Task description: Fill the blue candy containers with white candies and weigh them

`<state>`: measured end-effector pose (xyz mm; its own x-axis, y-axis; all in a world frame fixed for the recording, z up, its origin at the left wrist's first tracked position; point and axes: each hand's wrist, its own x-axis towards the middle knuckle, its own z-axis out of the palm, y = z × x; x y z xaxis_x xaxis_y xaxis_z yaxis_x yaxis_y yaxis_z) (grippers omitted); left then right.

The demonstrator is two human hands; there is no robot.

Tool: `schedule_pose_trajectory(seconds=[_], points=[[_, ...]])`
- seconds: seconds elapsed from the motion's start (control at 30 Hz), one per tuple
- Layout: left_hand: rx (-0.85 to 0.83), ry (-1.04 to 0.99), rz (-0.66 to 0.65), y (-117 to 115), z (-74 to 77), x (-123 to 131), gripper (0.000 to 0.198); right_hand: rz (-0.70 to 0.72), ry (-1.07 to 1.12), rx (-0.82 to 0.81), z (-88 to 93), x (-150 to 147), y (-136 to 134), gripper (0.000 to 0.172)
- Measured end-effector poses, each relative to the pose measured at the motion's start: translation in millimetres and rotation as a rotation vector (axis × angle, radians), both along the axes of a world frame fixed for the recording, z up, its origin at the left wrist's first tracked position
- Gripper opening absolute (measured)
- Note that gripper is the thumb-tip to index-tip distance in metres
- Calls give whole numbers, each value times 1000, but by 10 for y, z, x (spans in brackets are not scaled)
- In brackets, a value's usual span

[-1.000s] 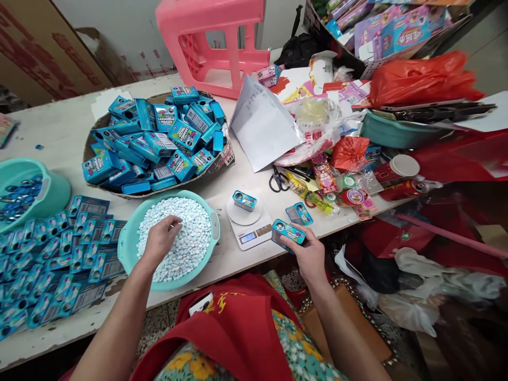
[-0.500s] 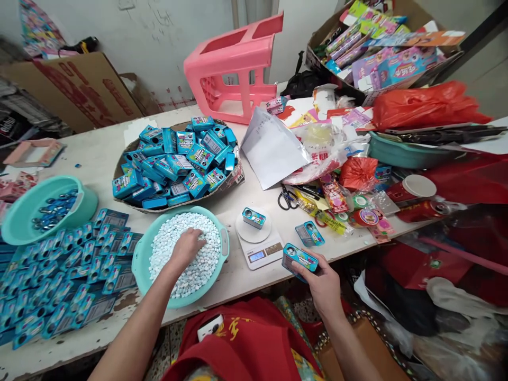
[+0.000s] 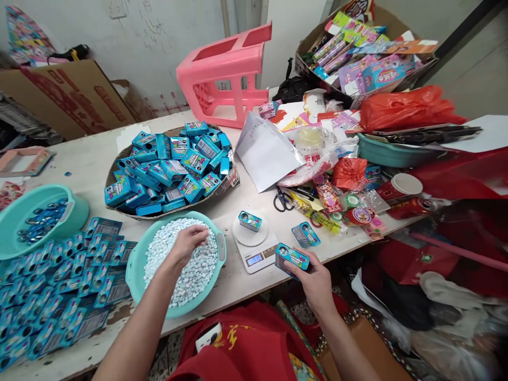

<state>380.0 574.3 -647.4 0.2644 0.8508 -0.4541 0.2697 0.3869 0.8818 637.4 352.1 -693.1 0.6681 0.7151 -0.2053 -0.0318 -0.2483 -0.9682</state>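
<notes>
My right hand [image 3: 315,278] is wrapped round a blue candy box [image 3: 292,257] labelled CARAMELO MACIZO, held over the table's front edge. Over a turquoise basin [image 3: 137,270] of small white candies [image 3: 198,278], my left hand [image 3: 190,243] has its fingertips drawn together; whatever they pinch is hidden. Between the hands, a white digital scale [image 3: 254,257] carries another blue box [image 3: 250,220], its display lit but too small to read. A similar flat-lying blue package [image 3: 305,234] rests just right of the scale.
A cardboard tray [image 3: 234,182] heaped with blue boxes stands behind the basin. Rows of blue packages [image 3: 59,296] cover the left side, beside a basin [image 3: 79,209] of shiny blue wrapped pieces. Scissors [image 3: 283,199], wrappers and a drink can [image 3: 410,208] crowd the right. A pink stool [image 3: 190,74] lies behind.
My left hand has risen out of the white candies, its fingers now together above them. The right hand still holds its box. The whole view has shifted slightly.
</notes>
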Motion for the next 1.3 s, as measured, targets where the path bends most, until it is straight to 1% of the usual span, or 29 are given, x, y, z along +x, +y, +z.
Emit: schedule_pose_trajectory(seconds=[0.07, 0.13, 0.17, 0.23, 0.27, 0.33, 0.37, 0.43, 0.57, 0.63, 0.7, 0.77, 0.87, 0.93, 1.0, 1.13, 1.2, 1.23, 1.3], points=[[132, 44, -198, 24, 13, 431, 28, -1, 15, -5, -2, -10, -19, 48], [339, 192, -363, 78, 0, 814, 19, -1, 20, -19, -5, -18, -45, 48], [449, 283, -429, 111, -14, 963, 15, -2, 17, -23, -6, -20, -61, 48], [617, 439, -543, 176, -46, 1157, 11, -4, 9, -25, -10, -22, -96, 47], [664, 486, -588, 203, -63, 1209, 12, -8, 5, -24, -15, -22, -115, 46], [694, 510, -634, 243, -93, 1253, 16, -20, -2, -25, -30, -17, -152, 45], [686, 490, -632, 257, -105, 1259, 17, -26, -1, -25, -39, -13, -170, 45], [617, 411, -576, 280, -126, 1261, 19, -36, 6, -23, -58, -4, -202, 46], [331, 188, -409, 311, -138, 1241, 26, -66, 11, -26, -60, 15, -239, 47], [238, 59, -337, 315, -119, 1183, 31, -91, 1, -27, -44, 24, -244, 47], [201, -25, -265, 310, -88, 1075, 36, -115, -4, -18, -35, 33, -245, 48], [187, -29, -197, 295, -61, 932, 39, -132, 4, -9, -42, 42, -241, 49], [150, 39, -132, 246, -61, 725, 40, -141, 22, -12, -75, 50, -229, 50], [127, 64, -133, 194, -87, 639, 40, -135, 34, -12, -96, 50, -216, 49], [118, 68, -156, 135, -117, 610, 40, -128, 45, -13, -108, 46, -197, 50], [132, 96, -217, 56, -170, 669, 39, -116, 43, -19, -104, 38, -161, 50], [191, 158, -266, 45, -194, 728, 37, -106, 40, -16, -92, 38, -152, 50], [252, 214, -297, 42, -204, 762, 34, -98, 37, -16, -86, 38, -151, 49], [425, 357, -371, 31, -218, 844, 28, -83, 26, -19, -78, 39, -155, 49]])
